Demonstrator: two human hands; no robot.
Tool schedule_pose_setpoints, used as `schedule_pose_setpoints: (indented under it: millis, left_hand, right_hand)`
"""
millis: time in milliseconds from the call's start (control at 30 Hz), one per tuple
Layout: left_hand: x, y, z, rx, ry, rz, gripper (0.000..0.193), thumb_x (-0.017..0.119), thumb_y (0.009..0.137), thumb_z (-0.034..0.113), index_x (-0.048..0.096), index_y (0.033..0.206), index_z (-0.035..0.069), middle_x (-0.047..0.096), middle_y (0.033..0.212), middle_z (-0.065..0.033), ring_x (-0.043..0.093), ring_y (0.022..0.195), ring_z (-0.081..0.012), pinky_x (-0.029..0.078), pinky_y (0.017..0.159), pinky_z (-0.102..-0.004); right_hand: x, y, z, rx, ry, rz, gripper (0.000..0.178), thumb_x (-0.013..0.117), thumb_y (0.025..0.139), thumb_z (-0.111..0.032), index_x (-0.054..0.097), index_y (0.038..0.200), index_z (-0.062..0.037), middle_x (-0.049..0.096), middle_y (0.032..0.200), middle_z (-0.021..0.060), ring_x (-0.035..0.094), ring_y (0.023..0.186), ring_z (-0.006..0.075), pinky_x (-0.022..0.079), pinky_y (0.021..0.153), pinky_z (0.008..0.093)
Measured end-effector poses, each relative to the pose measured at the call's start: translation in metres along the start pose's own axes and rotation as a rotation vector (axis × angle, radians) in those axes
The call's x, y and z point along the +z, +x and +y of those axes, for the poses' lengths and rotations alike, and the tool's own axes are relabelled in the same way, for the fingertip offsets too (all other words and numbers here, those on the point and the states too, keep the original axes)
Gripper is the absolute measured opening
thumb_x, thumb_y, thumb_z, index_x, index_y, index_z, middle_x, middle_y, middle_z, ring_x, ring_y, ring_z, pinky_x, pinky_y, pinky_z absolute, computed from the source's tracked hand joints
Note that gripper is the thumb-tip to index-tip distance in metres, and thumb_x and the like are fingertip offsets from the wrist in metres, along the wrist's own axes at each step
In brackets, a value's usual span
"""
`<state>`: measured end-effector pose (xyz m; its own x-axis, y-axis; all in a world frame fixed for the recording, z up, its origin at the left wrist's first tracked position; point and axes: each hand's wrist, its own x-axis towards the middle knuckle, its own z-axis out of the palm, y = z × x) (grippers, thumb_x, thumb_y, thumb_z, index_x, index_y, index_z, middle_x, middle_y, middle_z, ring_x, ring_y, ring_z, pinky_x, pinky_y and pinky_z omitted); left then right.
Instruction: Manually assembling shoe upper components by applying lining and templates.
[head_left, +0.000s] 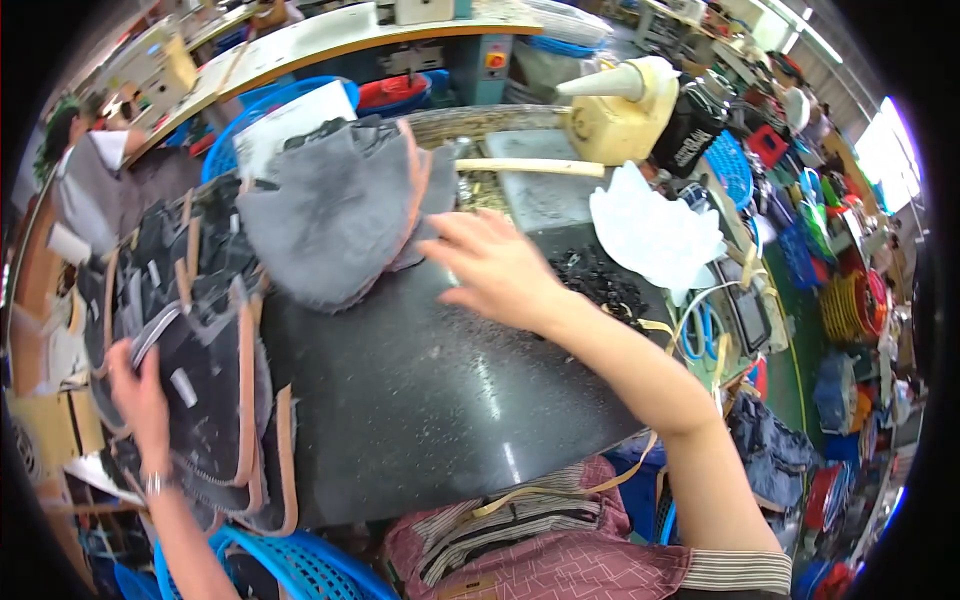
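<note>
At the left table edge, my left hand [138, 395] has its fingers and thumb on the rim of a black shoe upper piece [205, 375] with a tan edge strip. Similar dark pieces lie overlapping under and behind it. Near the table's middle, my right hand [495, 268] hovers with its fingers spread and holds nothing. Just left of those fingers rests a stack of grey fuzzy pieces [325, 215], also edged in tan. The dark tabletop [400, 400] is dusted with small specks.
A pale stick [530, 167] lies on a grey slab, with a yellow spouted bottle [625, 115] and a black bottle [690, 125] behind. Crumpled white sheeting [655, 230], black scraps [600, 285] and blue-handled scissors [700, 335] are to the right. A blue basket [300, 565] stands below the left edge.
</note>
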<state>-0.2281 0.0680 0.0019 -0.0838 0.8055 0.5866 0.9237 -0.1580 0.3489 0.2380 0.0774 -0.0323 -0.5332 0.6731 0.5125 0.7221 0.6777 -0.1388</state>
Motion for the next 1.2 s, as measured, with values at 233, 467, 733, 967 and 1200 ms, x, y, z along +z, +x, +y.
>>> schedule_pose_setpoints:
  millis: [233,467,733,967,1200]
  left_hand:
    - [-0.037,-0.016,0.164,-0.013,-0.409,-0.12,0.028,0.056,0.085,0.004,0.053,0.113,0.003,0.056,0.102,-0.0052,0.053,0.09,-0.0133,0.042,0.082,-0.0255]
    - [0.114,-0.082,0.184,-0.197,-0.742,-0.598,0.028,0.065,0.079,0.009,0.057,0.105,0.001,0.061,0.089,-0.0037,0.055,0.082,-0.0102,0.045,0.075,-0.025]
    - [0.13,-0.095,0.187,-0.329,-0.822,-0.635,0.042,0.067,0.079,0.013,0.05,0.116,0.001,0.059,0.104,-0.0105,0.057,0.096,-0.0181,0.044,0.084,-0.0301]
    - [0.047,-0.081,0.206,-0.629,-1.598,-0.873,0.064,0.061,0.083,0.004,0.026,0.137,0.003,0.053,0.113,-0.0113,0.055,0.091,-0.0146,0.047,0.078,-0.0279]
    - [0.022,-0.124,0.187,-0.509,-0.898,-1.109,0.063,0.062,0.081,0.0,0.03,0.135,0.007,0.058,0.074,-0.0003,0.053,0.063,-0.0051,0.043,0.056,-0.0182]
  right_hand:
    - [-0.136,-0.136,0.178,0.738,-0.429,-0.32,0.049,0.074,0.065,-0.026,0.061,0.108,-0.0067,0.059,0.111,0.0136,0.054,0.103,0.0312,0.042,0.091,0.0387]
    - [-0.133,-0.157,0.179,0.684,-0.52,-0.266,0.028,0.068,0.064,-0.012,0.063,0.092,-0.0068,0.06,0.094,0.0115,0.057,0.092,0.0313,0.045,0.082,0.0414]
    - [-0.119,-0.168,0.18,1.061,0.352,0.569,0.014,0.058,0.088,-0.021,0.055,0.092,-0.0073,0.057,0.075,-0.0032,0.051,0.059,0.004,0.04,0.047,0.0181]
    - [-0.089,-0.08,-0.025,0.975,1.07,0.299,0.029,0.054,0.088,-0.006,0.05,0.116,-0.0037,0.059,0.099,0.0072,0.059,0.084,0.0103,0.049,0.073,0.024]
    - [-0.047,-0.068,-0.099,1.103,1.203,-0.453,0.015,0.063,0.083,-0.009,0.059,0.094,0.0007,0.061,0.075,0.0029,0.056,0.063,0.0066,0.046,0.056,0.0209]
